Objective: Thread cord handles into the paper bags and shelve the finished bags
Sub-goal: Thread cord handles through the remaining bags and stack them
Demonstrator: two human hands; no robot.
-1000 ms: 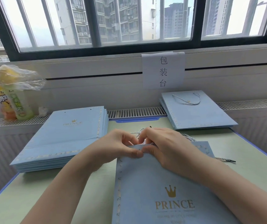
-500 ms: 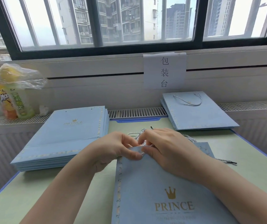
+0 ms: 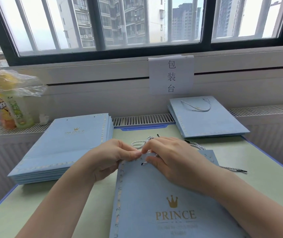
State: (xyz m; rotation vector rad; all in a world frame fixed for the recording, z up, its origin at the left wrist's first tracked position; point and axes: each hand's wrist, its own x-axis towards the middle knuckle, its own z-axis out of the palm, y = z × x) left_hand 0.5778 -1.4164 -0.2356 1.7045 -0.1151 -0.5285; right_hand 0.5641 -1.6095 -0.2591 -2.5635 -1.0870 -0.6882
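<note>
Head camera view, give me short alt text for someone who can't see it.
Two hands work a twisted cord into the top edge of a flat blue paper bag on a green table: left hand pinches the edge, right hand holds the cord. An unthreaded stack lies left, finished bags behind right.

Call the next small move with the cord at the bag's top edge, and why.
Probably pull the cord tip on through the hole. Its dark tip just pokes out on the face of the bag near the top edge, the left hand pinches that edge, the right hand pinches the cord there, and most of it trails loose behind.
</note>
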